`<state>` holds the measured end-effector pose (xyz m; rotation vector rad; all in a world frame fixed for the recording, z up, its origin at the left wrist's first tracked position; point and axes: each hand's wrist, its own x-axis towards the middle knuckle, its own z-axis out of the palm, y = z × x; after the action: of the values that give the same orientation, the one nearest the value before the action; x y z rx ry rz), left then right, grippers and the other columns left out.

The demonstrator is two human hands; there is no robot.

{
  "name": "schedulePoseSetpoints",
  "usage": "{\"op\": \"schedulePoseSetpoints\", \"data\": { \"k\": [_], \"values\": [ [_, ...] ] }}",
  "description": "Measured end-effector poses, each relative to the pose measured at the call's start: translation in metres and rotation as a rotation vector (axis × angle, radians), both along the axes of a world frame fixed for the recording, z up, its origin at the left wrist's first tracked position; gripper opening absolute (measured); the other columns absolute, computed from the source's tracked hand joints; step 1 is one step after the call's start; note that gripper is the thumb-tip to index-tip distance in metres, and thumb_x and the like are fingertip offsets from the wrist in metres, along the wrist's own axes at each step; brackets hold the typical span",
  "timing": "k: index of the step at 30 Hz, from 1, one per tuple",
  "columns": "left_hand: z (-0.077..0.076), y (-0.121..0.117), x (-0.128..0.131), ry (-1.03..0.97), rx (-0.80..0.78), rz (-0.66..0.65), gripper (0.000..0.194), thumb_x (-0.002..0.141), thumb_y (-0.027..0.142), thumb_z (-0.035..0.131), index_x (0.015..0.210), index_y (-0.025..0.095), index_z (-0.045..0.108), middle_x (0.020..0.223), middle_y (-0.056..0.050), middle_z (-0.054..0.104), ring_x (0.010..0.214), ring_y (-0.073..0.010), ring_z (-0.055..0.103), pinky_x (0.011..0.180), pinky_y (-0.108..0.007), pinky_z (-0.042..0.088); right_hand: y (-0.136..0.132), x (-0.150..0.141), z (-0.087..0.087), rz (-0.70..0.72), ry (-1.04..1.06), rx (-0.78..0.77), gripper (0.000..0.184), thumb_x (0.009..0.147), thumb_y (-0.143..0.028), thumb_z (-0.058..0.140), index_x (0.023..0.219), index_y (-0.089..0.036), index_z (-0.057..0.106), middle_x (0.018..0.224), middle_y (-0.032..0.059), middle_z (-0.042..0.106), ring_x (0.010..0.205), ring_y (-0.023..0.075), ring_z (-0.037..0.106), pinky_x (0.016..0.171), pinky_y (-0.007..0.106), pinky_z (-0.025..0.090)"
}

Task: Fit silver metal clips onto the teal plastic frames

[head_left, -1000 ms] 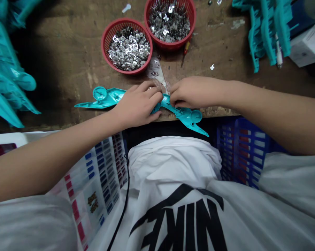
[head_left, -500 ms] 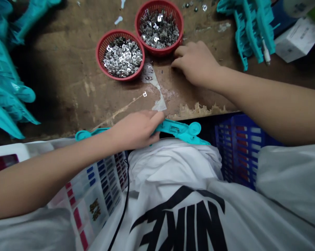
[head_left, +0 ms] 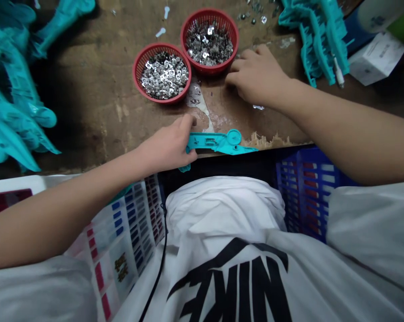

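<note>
My left hand [head_left: 170, 145] grips one end of a long teal plastic part [head_left: 218, 143] that lies along the near edge of the worn wooden bench [head_left: 98, 112]. The part has a round boss and a pointed tip sticking out to the right. My right hand [head_left: 257, 76] rests curled on the bench just right of the far red basket [head_left: 231, 27], fingers bent toward it; whether they hold anything is hidden. A second red basket [head_left: 138, 67] stands to its left. Both baskets are full of small shiny metal clips.
Piles of teal plastic parts lie at the far left [head_left: 10, 98] and upper right [head_left: 319, 36]. A white box [head_left: 376, 58] sits at the right. A blue crate [head_left: 305, 197] and a white crate [head_left: 121, 237] stand below the bench edge beside my lap. Loose clips lie scattered on the bench.
My right hand left the teal part and moved up beside the far basket. My left hand pulled the part toward the bench edge, then set it back along it.
</note>
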<state>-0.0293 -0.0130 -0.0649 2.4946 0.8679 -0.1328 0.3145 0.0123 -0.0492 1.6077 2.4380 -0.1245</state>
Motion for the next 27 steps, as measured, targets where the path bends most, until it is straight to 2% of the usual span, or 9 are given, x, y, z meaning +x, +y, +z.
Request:
{"op": "schedulePoseSetpoints", "data": {
  "k": [2,7,12,15,17,19,21,24,27],
  "values": [
    [-0.005,0.008,0.0,0.025,-0.003,0.015,0.066,0.102,0.039,0.078,0.163,0.018,0.063,0.154,-0.025,0.083,0.125,-0.0459,0.091,0.104,-0.055,0.075,-0.003,0.001,0.007,-0.058,-0.039,-0.013,0.085,0.104,-0.032,0.032,0.162,-0.001,0.087,0.168,0.0345,0.083,0.158,0.0442,0.071,0.12,0.073,0.051],
    [-0.012,0.026,-0.002,0.013,0.039,0.036,0.087,0.098,0.042,0.079,0.177,0.014,0.056,0.168,-0.028,0.079,0.132,-0.0462,0.09,0.107,-0.054,0.075,-0.005,0.001,0.021,-0.172,-0.009,-0.089,0.056,0.121,-0.01,0.052,0.167,0.002,0.081,0.175,0.0429,0.072,0.172,0.0516,0.068,0.132,0.073,0.05],
    [-0.01,0.036,-0.005,0.058,0.084,0.015,0.072,0.102,0.043,0.075,0.17,0.018,0.067,0.16,-0.023,0.082,0.132,-0.0451,0.089,0.108,-0.054,0.075,-0.001,-0.002,0.024,-0.226,-0.044,-0.095,0.045,0.121,-0.001,0.055,0.152,0.009,0.086,0.16,0.0409,0.081,0.169,0.0509,0.072,0.13,0.067,0.049],
    [-0.008,0.039,-0.005,0.066,0.137,-0.012,0.062,0.104,0.041,0.074,0.164,0.024,0.074,0.151,-0.019,0.083,0.128,-0.0431,0.088,0.106,-0.055,0.075,-0.001,-0.003,0.027,-0.198,-0.087,-0.099,0.042,0.117,-0.009,0.07,0.153,0.0,0.09,0.159,0.0381,0.085,0.154,0.046,0.082,0.119,0.059,0.056],
    [-0.006,0.038,-0.004,0.088,0.18,-0.011,0.06,0.107,0.042,0.072,0.164,0.027,0.076,0.153,-0.02,0.082,0.131,-0.044,0.087,0.104,-0.057,0.075,-0.003,-0.004,0.031,-0.17,-0.024,-0.096,0.046,0.112,-0.017,0.079,0.155,-0.012,0.094,0.154,0.0291,0.091,0.139,0.0397,0.087,0.107,0.051,0.059],
    [-0.001,0.035,-0.003,0.138,0.222,-0.018,0.057,0.111,0.044,0.068,0.165,0.027,0.077,0.158,-0.022,0.081,0.139,-0.0476,0.084,0.1,-0.06,0.075,-0.007,-0.007,0.034,-0.116,0.093,-0.101,0.052,0.106,-0.023,0.077,0.154,-0.017,0.096,0.138,0.0185,0.098,0.123,0.032,0.088,0.098,0.045,0.057],
    [0.006,0.029,-0.001,0.162,0.275,-0.011,0.051,0.115,0.048,0.066,0.159,0.026,0.081,0.158,-0.023,0.082,0.142,-0.0499,0.082,0.095,-0.061,0.074,-0.012,-0.014,0.035,-0.014,0.201,-0.108,0.056,0.105,-0.033,0.07,0.152,-0.02,0.098,0.125,0.012,0.1,0.111,0.0277,0.085,0.095,0.044,0.057],
    [0.018,0.019,0.003,0.168,0.332,0.062,0.045,0.118,0.055,0.066,0.146,0.025,0.084,0.149,-0.022,0.087,0.136,-0.0496,0.082,0.096,-0.063,0.072,-0.023,-0.027,0.032,0.117,0.26,-0.106,0.055,0.113,-0.045,0.062,0.149,-0.027,0.099,0.128,0.0105,0.099,0.116,0.0316,0.084,0.098,0.045,0.058],
    [0.024,0.01,0.007,0.183,0.31,0.133,0.048,0.122,0.059,0.063,0.145,0.022,0.084,0.146,-0.021,0.09,0.137,-0.0487,0.083,0.103,-0.063,0.071,-0.033,-0.041,0.027,0.164,0.213,-0.124,0.05,0.118,-0.045,0.06,0.146,-0.027,0.098,0.131,0.0128,0.096,0.121,0.0365,0.083,0.095,0.045,0.054]
  ]
}}
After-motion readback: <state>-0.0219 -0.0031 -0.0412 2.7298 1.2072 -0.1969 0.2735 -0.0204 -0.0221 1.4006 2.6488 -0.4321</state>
